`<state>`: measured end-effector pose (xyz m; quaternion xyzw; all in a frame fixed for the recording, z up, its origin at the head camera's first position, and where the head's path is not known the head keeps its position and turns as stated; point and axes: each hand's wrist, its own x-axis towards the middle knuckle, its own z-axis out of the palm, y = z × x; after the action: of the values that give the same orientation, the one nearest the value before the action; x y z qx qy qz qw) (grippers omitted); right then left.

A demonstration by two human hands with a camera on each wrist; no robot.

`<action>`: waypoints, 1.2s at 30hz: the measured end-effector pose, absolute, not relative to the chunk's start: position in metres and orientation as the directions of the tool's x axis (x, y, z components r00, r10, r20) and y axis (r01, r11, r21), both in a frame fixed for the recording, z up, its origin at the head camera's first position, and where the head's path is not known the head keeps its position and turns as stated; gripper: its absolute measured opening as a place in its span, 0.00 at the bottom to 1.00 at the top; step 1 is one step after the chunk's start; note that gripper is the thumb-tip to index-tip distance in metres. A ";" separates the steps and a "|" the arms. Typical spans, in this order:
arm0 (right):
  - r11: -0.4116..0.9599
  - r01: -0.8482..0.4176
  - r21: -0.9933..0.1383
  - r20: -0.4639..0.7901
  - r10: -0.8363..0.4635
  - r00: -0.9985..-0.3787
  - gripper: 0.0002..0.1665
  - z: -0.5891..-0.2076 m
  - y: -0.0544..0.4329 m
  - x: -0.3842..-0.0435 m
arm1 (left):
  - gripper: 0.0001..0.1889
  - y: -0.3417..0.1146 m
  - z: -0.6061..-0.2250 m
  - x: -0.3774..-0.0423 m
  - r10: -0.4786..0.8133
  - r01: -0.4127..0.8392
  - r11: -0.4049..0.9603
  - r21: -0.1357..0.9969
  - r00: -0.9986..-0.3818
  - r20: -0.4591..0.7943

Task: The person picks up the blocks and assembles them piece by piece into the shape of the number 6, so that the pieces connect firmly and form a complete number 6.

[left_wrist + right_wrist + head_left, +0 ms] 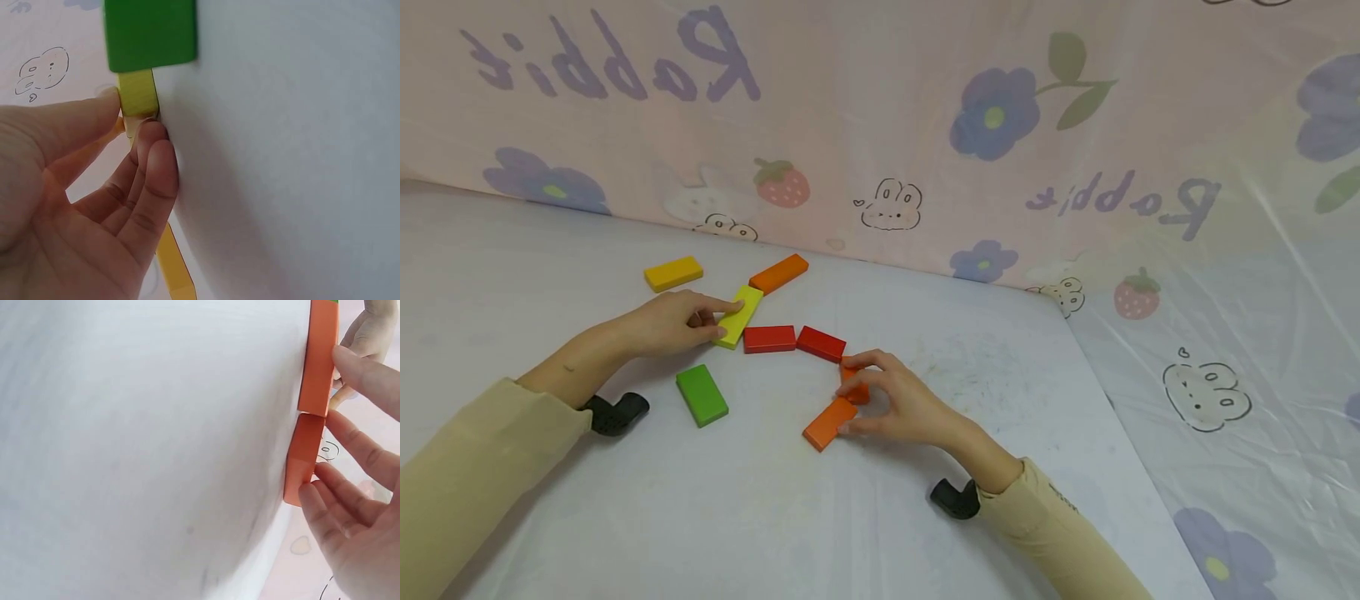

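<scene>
We seem to be lining up a bent row of blocks (822, 343) on the table (737, 517);
L hand (673, 323) has the pale yellow block (743, 310) pinched, thumb vs. fingers, next to a red block (769, 339); R hand (904, 404) is loosely spread, fingertips just touching the near orange block (829, 423) & far orange block (860, 396) at the row's R end; IMO we should hold L steady, press R fingertips lightly & square the corners w/o bumping neighbours
</scene>
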<state>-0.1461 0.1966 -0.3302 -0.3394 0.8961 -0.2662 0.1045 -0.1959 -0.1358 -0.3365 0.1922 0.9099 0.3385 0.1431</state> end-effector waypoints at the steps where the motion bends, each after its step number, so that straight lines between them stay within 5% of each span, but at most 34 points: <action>1: 0.628 -0.551 -0.549 -0.006 -0.663 -0.749 0.18 -0.330 0.196 -0.146 | 0.25 -0.136 -0.336 -0.196 0.445 0.251 0.697 0.672 -0.886 -0.132; 19: 0.639 -0.541 -0.548 -0.005 -0.648 -0.761 0.17 -0.330 0.193 -0.141 | 0.25 -0.136 -0.336 -0.194 0.441 0.249 0.704 0.665 -0.887 -0.134; 36: 0.704 -0.459 -0.541 -0.003 -0.548 -0.837 0.28 -0.327 0.193 -0.146 | 0.25 -0.130 -0.332 -0.194 0.428 0.257 0.726 0.637 -0.895 -0.128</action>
<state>-0.1456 0.1932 -0.3265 -0.2738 0.9195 -0.2698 0.0818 -0.1939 -0.1304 -0.3324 0.1861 0.9194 0.3195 0.1341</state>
